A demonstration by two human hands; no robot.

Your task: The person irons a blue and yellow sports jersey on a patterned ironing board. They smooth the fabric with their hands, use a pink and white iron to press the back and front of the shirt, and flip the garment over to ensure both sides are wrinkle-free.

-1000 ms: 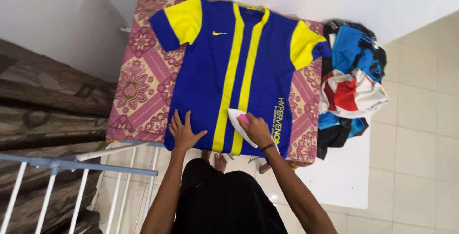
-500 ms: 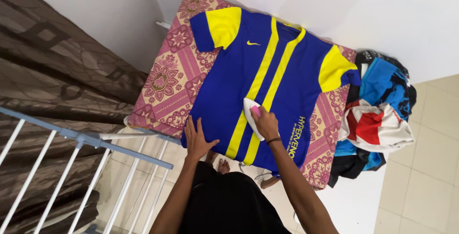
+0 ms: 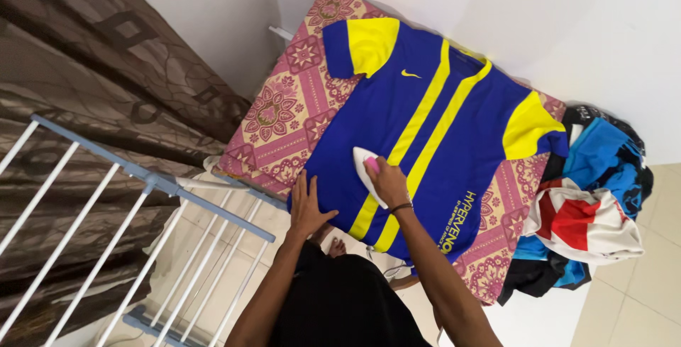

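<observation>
Far left: brown patterned curtain (image 3: 85, 70), hanging in folds down the left side of the scene. Near left: white and pale blue metal drying rack (image 3: 135, 198), its bars running on a slant in front of the curtain, near the left edge of the counter. Centre: counter covered by a pink and maroon patterned cloth (image 3: 277, 116), pushed up against the white wall at the far side. On the cloth: blue jersey (image 3: 397, 127) with yellow sleeves and two yellow stripes down its middle, laid flat and face up, collar toward the far wall, hem toward the near edge. Left hand (image 3: 308, 205): fingers spread apart and flat, palm pressed on the near left part of the jersey by the hem, gripping nothing. Just right of it: white iron (image 3: 369, 173) with a pink handle, sole flat on the jersey, beside the left yellow stripe, pointed tip toward the far left. Right hand (image 3: 390, 184): closed around the handle of the iron, a dark band on the wrist. Near centre: the person's dark clothing and both forearms reaching up to the counter; bare toes show on the tiled floor below the counter edge. Right: pile of clothes (image 3: 585, 205) in blue, black, white and red, heaped at the right end of the counter, touching the patterned cloth.
</observation>
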